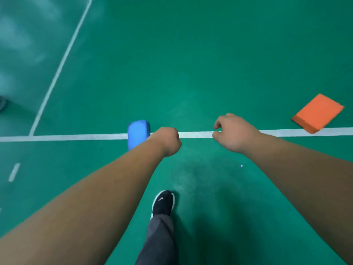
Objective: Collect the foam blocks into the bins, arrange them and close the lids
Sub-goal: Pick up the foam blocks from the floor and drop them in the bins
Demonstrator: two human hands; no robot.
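1. We count two foam blocks: a blue block (138,133) seen across the long white line (76,137), and an orange block (318,112) on the line's far side, near its right end.
2. We count two hands, the left hand (166,141) and the right hand (234,131), both over that line.
3. We count one black shoe (163,202), on the line's near side.
4. We count two more white markings: a slanted line (63,62) meeting the long line from beyond, and a short dash (14,172) on its near side.
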